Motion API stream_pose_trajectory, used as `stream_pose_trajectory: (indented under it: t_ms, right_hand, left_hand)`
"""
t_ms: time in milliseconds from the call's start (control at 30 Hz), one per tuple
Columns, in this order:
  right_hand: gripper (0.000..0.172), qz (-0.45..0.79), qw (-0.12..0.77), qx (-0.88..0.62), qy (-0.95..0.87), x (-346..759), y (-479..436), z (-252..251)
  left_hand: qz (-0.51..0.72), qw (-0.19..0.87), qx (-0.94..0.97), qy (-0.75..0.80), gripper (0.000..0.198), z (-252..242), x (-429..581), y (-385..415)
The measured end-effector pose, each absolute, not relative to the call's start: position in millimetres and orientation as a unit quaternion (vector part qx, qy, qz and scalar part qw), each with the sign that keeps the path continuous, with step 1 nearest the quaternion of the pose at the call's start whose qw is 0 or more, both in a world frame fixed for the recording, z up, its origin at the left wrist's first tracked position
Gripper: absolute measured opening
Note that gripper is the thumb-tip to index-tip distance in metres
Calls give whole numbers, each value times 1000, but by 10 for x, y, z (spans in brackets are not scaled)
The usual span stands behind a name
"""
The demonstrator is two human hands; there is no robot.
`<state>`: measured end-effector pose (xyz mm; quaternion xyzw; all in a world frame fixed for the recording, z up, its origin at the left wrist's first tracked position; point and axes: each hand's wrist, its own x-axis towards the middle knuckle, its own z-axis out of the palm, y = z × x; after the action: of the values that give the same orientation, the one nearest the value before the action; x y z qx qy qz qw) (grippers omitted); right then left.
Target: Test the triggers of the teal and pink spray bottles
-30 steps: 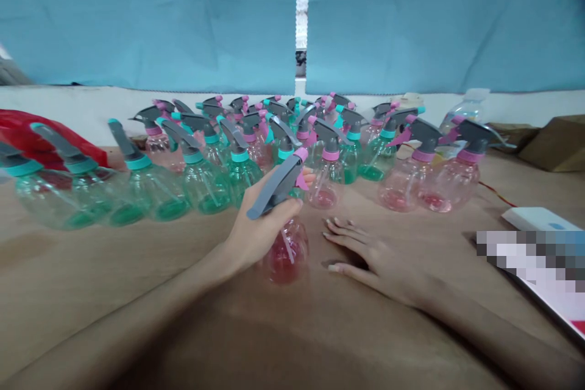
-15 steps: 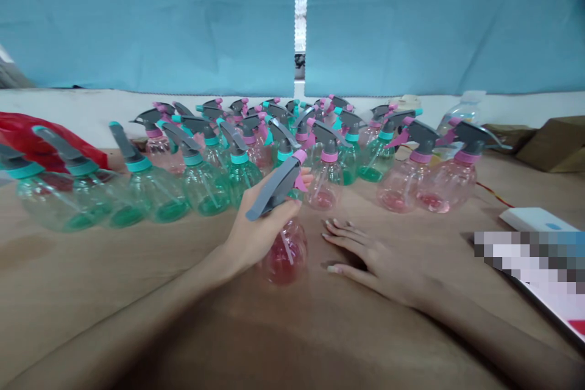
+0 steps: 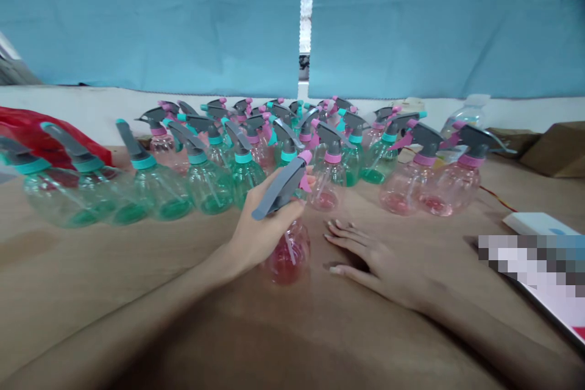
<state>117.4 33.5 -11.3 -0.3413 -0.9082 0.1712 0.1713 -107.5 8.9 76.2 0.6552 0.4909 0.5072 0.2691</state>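
Blue curtain [image 3: 137, 18] across the back, split by a bright gap [image 3: 306, 12]. Below it the brown counter [image 3: 114, 298], back edge along a white wall [image 3: 109, 109]. Ranked on it: green bottles [image 3: 171, 189] filling the front row's left, pink bottles [image 3: 326, 186] to the right, both colours mixed toward the back edge. Red bag [image 3: 27, 125] slumped at left, behind the green ones. Brown box [image 3: 564, 149] toward the counter's back right corner. Slab [image 3: 543, 295] lying toward the right edge, face mostly blurred out. Held bottle [image 3: 289, 259]: pink, grey head [image 3: 283, 183], roughly upright, ahead of the ranks on the front-edge side, about mid-width. From where I stand, can't tell whether its base touches. Left hand [image 3: 256, 237]: fingers grasping that bottle just under the head. Right hand [image 3: 370, 259]: palm down on the counter, just right of the held bottle, fingers released, slightly spread. White case [image 3: 532, 221] beyond the slab. Thin wire [image 3: 496, 196] between the pink ones and the case.
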Motion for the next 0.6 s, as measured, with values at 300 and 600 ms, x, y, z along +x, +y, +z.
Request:
stream_pose_trajectory:
  t_ms: [300,600]
  right_hand:
    - [60,164,158,-344,-911,1164,324,-83]
    - [58,177,173,-340,-908,1165,323,-77]
  left_hand:
    - [495,242,671,497,20,735,-1104,92]
    - [475,254,671,509,8,817,-1102,76]
